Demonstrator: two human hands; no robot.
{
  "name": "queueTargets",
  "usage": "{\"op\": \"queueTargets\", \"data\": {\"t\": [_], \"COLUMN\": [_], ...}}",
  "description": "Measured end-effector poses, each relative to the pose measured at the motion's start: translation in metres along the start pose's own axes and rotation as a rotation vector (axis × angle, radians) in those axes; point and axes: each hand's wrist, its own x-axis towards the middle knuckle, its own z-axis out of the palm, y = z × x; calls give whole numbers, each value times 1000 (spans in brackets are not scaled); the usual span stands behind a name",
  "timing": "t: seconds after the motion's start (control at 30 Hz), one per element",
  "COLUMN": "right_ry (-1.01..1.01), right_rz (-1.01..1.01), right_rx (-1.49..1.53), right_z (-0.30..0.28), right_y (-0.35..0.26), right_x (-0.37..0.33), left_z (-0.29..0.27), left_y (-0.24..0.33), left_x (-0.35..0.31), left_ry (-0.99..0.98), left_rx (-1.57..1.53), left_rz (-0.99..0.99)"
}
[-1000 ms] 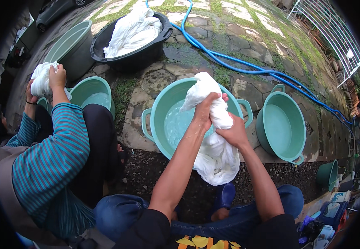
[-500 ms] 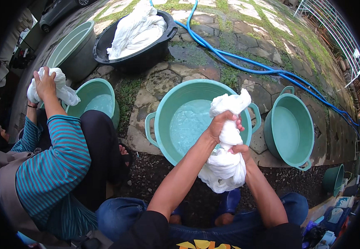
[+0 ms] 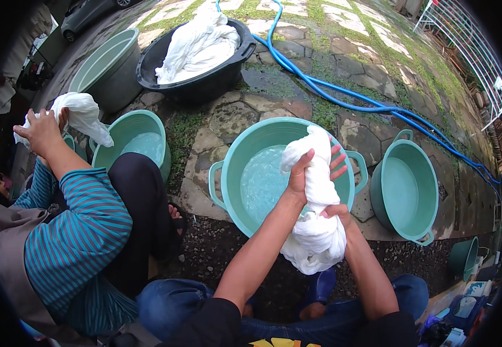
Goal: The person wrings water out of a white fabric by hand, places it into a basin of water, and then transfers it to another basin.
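Note:
A twisted length of white wet cloth [image 3: 318, 182] hangs upright before me, its bunched lower end near my shins. My left hand [image 3: 298, 182] has its fingers stretched out on the far side of the upper part, the thumb on the near side, so the cloth lies against the palm. Lower down, my right hand [image 3: 337, 214] is closed round the narrow middle of the twist. Beneath and behind the cloth stands a round green basin [image 3: 219, 185] with two handles and some water in it.
At my left a co-worker in a striped sleeve [image 3: 77, 231] holds another white cloth [image 3: 83, 113] beside a green tub [image 3: 164, 141]. A black tub [image 3: 193, 89] heaped with white cloth stands beyond. Another green basin [image 3: 430, 191] is at right; blue hoses [image 3: 349, 103] cross the paving.
My left hand has loosened from a tight grip, its fingers now spread beside the cloth. My right hand keeps its hold. The co-worker's hands have moved a little left.

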Motion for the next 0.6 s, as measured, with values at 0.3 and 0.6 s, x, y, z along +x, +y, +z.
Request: {"op": "queueTargets", "data": {"t": [0.3,0.6], "right_ry": [-15,-34], "right_rz": [28,-66], "right_rx": [119,141], "right_z": [-24,-19], "right_y": [22,22], "right_x": [-4,-17], "left_z": [-3,13], "left_y": [24,11], "left_x": [2,4], "left_ry": [144,293], "left_rx": [160,181], "left_rz": [88,-29]}}
